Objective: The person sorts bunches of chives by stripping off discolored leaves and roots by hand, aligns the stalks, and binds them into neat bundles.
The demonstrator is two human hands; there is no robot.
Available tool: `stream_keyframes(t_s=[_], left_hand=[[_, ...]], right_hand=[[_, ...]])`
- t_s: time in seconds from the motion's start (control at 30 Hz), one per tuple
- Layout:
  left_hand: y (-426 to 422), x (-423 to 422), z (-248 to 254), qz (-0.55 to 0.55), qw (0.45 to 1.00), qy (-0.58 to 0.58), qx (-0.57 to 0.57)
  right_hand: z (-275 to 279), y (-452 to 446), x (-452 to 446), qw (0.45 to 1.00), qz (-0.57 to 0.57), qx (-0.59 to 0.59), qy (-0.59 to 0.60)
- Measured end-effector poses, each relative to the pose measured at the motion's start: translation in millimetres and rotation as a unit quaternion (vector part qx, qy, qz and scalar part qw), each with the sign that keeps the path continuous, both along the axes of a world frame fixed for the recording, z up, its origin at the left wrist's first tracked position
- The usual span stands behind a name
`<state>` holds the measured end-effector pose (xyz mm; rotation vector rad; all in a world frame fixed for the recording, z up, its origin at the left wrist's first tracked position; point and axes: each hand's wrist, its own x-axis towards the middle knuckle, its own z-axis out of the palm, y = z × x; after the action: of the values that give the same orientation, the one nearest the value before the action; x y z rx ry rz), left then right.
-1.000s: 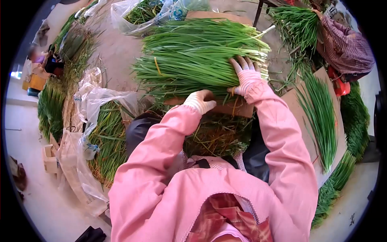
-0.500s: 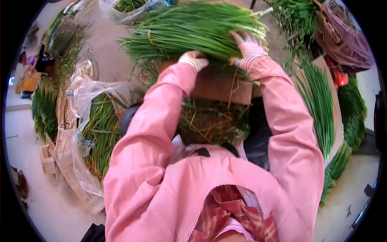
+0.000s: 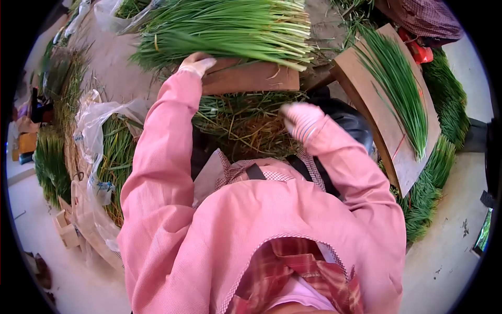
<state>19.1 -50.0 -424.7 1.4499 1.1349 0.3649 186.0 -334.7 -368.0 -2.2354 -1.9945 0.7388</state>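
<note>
A wide heap of long green stalks (image 3: pixel 225 31) lies across a brown board (image 3: pixel 256 78), pale ends to the right. At the heap's lower left edge rests my left hand (image 3: pixel 196 65), in a whitish glove, thumb apart from the fingers, which partly go out of sight by the stalks. My right hand (image 3: pixel 302 121), gloved and slightly blurred, is below the board, over the right side of loose trimmings (image 3: pixel 240 123). Its fingers are curled and I cannot make out anything in them. A smaller bunch of stalks (image 3: pixel 400 89) lies on a tilted board (image 3: pixel 366 99) at the right.
A clear plastic bag (image 3: pixel 97 141) with stalks (image 3: pixel 116 157) stands at the left, another plastic bag (image 3: pixel 112 18) at the top left. More green bundles (image 3: pixel 444 89) line the right edge. At the top right is a person's checked sleeve (image 3: pixel 423 18), beside a red bag (image 3: pixel 418 49).
The right hand has left the heap and come down toward the lap. The left hand stays at the heap's near edge. The whole view has shifted, showing more of the right board.
</note>
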Motion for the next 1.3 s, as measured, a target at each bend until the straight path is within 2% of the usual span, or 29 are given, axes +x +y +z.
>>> stream_keyframes(t_s=[0.03,0.07,0.13,0.2,0.27,0.33,0.4,0.43,0.47,0.53,0.6,0.67,0.73,0.8,0.87,0.9,0.93,0.97,1.0,1.07,1.13,1.17,1.2,1.27,1.3], left_hand=[[-4.0,-4.5,6.8,-0.013,1.000,-0.004,-0.003],[-13.6,-7.5,13.9,0.029,0.997,-0.031,-0.060],[-16.6,-15.4,8.6,-0.013,1.000,-0.005,-0.014],[-29.5,-14.0,15.0,0.006,0.999,-0.015,-0.038],[-40.0,-10.4,25.2,0.021,0.999,0.038,-0.013],[-52.8,-6.6,27.0,0.037,0.999,0.029,-0.018],[-64.7,-5.8,23.0,0.043,0.991,-0.117,0.058],[-75.1,-4.2,19.6,0.037,0.986,-0.150,0.062],[-82.4,-1.7,12.1,0.018,0.988,-0.153,-0.013],[-108.1,6.9,29.5,-0.047,0.992,-0.090,-0.074],[-127.6,15.4,29.9,-0.040,0.986,-0.101,-0.131],[-139.4,17.6,26.8,-0.071,0.983,-0.136,-0.104],[-145.8,16.9,27.4,-0.083,0.979,-0.165,-0.087],[-151.6,13.9,26.4,-0.068,0.971,-0.209,-0.097],[-153.7,11.5,30.3,-0.061,0.961,-0.249,-0.105],[-155.5,11.0,34.9,-0.046,0.964,-0.225,-0.133],[-159.0,10.3,36.9,-0.031,0.966,-0.199,-0.161],[-161.9,11.3,41.8,-0.025,0.961,-0.190,-0.197],[-166.9,11.8,47.3,-0.031,0.963,-0.185,-0.195],[-179.5,13.3,57.9,0.044,0.948,-0.195,-0.246],[-179.8,20.3,49.6,0.078,0.917,-0.250,-0.300],[-180.1,25.6,55.3,0.100,0.918,-0.252,-0.290],[-177.9,30.3,57.5,0.120,0.918,-0.255,-0.279],[-162.6,40.4,37.9,0.125,0.915,-0.260,-0.281],[-158.3,40.1,35.1,0.150,0.908,-0.267,-0.286]], right_hand=[[11.2,12.7,13.1,0.997,-0.024,0.059,-0.033],[17.6,25.9,25.6,0.990,-0.047,0.118,-0.065],[17.3,43.8,47.7,0.965,-0.071,0.239,-0.088],[20.2,62.6,54.7,0.964,-0.100,0.204,-0.136],[6.9,74.1,65.1,0.960,-0.109,0.236,-0.105],[-0.1,77.9,75.0,0.944,-0.128,0.275,-0.132],[0.7,86.6,81.9,0.948,-0.119,0.252,-0.156],[-0.2,90.3,83.0,0.950,-0.116,0.228,-0.180],[-1.9,94.2,83.5,0.950,-0.117,0.228,-0.177],[-2.0,104.5,86.6,0.959,-0.127,0.167,-0.193],[-3.3,108.1,91.1,0.961,-0.103,0.151,-0.209],[3.4,111.4,99.7,0.965,-0.042,0.170,-0.197],[38.0,111.5,91.3,0.951,-0.029,0.197,-0.237],[78.7,103.8,77.2,0.955,-0.024,0.222,-0.194],[56.3,97.4,83.8,0.947,-0.025,0.263,-0.181],[26.9,94.5,89.3,0.962,-0.093,0.257,-0.002],[10.6,89.4,90.0,0.941,-0.159,0.242,0.177],[21.5,77.3,77.9,0.970,-0.190,0.107,0.109],[7.9,72.2,81.2,0.940,-0.195,-0.005,0.279],[12.5,49.2,52.8,0.899,-0.245,0.030,0.361],[18.4,35.3,25.5,0.875,-0.267,0.012,0.405],[-6.7,31.9,20.3,0.878,-0.215,0.100,0.417],[-14.3,26.1,9.5,0.876,-0.214,0.124,0.413],[-40.8,12.6,-3.7,0.918,-0.119,0.245,0.290],[-20.9,3.4,-11.0,0.933,-0.078,0.185,0.300]])
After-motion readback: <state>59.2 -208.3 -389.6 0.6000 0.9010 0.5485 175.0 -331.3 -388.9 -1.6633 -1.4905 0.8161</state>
